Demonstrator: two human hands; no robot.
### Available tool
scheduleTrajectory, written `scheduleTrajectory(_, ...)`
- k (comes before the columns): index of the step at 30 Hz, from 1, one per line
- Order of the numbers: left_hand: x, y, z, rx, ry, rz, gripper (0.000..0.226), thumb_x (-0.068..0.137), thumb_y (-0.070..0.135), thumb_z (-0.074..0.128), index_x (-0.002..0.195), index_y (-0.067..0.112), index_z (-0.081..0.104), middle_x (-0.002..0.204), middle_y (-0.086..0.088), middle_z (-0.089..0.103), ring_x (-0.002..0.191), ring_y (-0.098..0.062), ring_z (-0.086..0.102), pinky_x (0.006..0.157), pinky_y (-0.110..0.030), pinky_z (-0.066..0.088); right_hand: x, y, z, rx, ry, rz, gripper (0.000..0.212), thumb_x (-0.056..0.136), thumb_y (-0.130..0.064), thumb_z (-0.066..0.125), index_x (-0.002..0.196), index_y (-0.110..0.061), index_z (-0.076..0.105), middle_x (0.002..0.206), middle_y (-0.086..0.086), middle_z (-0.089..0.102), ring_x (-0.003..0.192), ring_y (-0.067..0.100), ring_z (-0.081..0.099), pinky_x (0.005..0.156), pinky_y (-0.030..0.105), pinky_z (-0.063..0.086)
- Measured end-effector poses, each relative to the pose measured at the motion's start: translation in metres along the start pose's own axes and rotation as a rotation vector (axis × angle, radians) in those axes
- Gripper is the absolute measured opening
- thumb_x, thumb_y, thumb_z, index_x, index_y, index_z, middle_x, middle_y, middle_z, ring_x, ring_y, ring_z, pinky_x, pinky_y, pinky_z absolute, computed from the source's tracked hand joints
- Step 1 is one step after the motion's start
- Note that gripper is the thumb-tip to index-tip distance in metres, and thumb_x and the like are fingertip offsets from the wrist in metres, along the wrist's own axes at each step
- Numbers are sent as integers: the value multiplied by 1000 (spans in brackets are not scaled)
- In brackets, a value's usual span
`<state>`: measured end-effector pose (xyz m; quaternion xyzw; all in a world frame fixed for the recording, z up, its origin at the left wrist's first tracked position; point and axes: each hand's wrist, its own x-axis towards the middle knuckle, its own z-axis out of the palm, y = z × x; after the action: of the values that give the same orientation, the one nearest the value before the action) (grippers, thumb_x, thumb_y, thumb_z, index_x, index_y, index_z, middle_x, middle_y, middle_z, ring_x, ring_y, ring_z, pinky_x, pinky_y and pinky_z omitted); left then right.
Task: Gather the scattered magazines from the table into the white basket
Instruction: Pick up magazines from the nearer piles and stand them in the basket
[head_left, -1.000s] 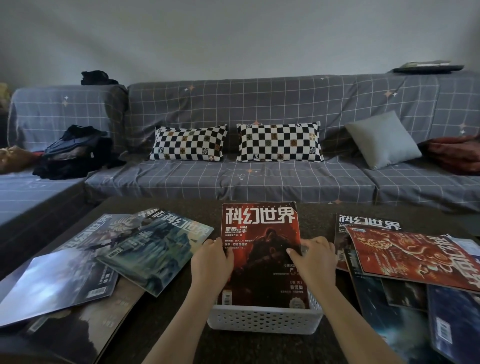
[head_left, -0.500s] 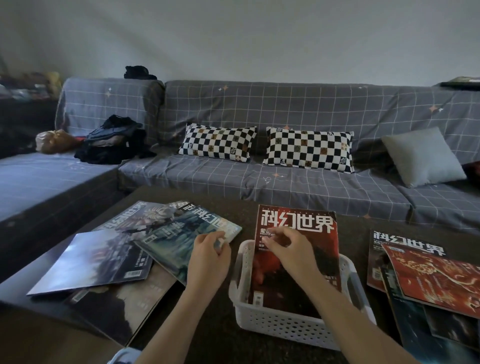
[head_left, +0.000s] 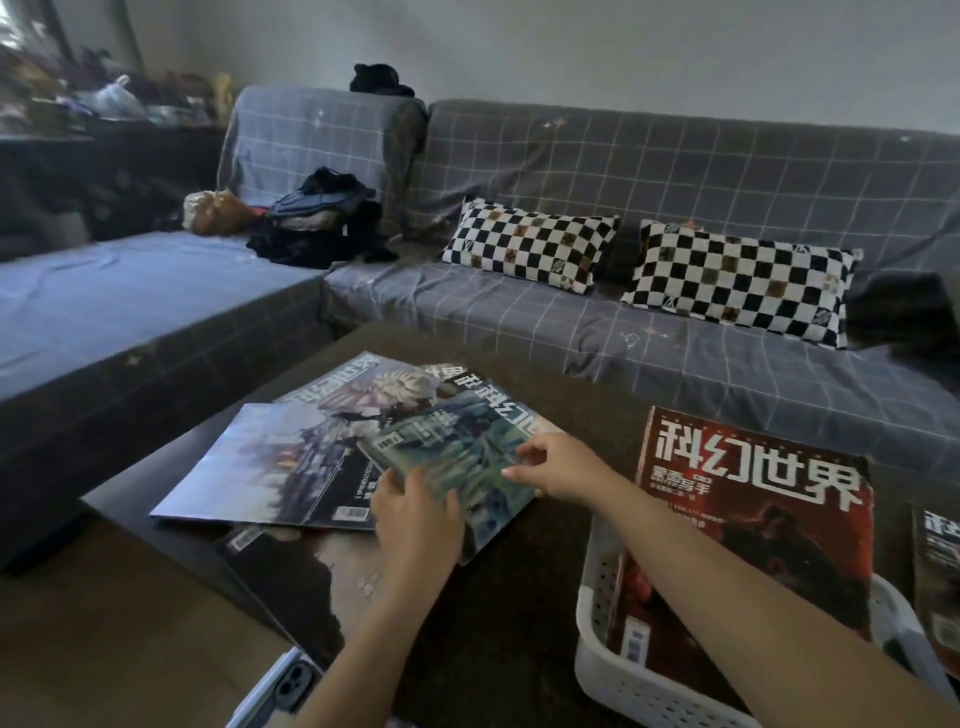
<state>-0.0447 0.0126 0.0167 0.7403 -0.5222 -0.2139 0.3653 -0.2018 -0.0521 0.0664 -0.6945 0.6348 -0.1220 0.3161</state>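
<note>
Nearest the camera, a phone (head_left: 293, 686) shows at the bottom edge, below the left forearm. To the right of both arms a white basket (head_left: 644, 686) sits on the dark table (head_left: 509, 623), and a red magazine (head_left: 753, 525) stands tilted inside it, its top leaning out past the far rim. Another magazine (head_left: 940, 571) lies just beyond the basket at the right edge, partly cut off.

Left of the basket, the left hand (head_left: 415, 525) rests on the near corner of a green magazine (head_left: 462, 467), its fingers (head_left: 395, 486) loosely spread along the edge; whether the thumb is tucked under the cover cannot be told. The right hand (head_left: 561, 467) reaches across from the right, and its thumb and forefinger close on the right edge of the same green magazine, apparently pinching it.

Under the left hand and toward the camera lies a dark magazine (head_left: 291, 577), hanging slightly over the table's edge. Left of the fingers a pale blue magazine (head_left: 270, 467) lies flat, overlapped by the green one. Beyond the fingers a grey magazine (head_left: 363, 395) pokes out from beneath both.

Past the table stands a grey checked sofa (head_left: 675, 171) with two checkered cushions (head_left: 530, 244) and a heap of dark clothes (head_left: 322, 223) at its corner.
</note>
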Motion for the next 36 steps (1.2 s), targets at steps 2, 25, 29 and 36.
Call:
scheduleTrajectory(2,4,-4,3,-125,31,-34,52,93,20,58,140,7,41,150,-17,23,140,-29,24,113,-33,25,13,-4,10,-17,-156,114,62,83,-43,65,129,-5,50,132,13,53,102,23,61,86,35,54)
scheduleTrajectory(25,12,9,-10,-740,115,2,31,89,14,66,117,20,53,99,9,67,81,-3,69,63,-25,59,-16,-16,15,333,-60,95,53,81,-43,67,123,-13,58,122,6,61,111,23,56,98,40,45)
scheduleTrajectory(29,-2,27,-34,-860,191,104,25,89,15,66,110,19,53,96,2,69,78,-7,71,61,-21,57,-44,-27,3,902,42,122,50,77,-18,74,120,2,56,113,12,66,94,20,64,75,29,54)
scheduleTrajectory(36,-42,58,-63,-1068,137,197,22,88,16,67,100,30,55,103,-9,69,90,-21,71,71,-35,60,-93,-38,-15,1618,135,86,34,83,10,57,117,7,52,123,24,59,99,30,63,87,40,52)
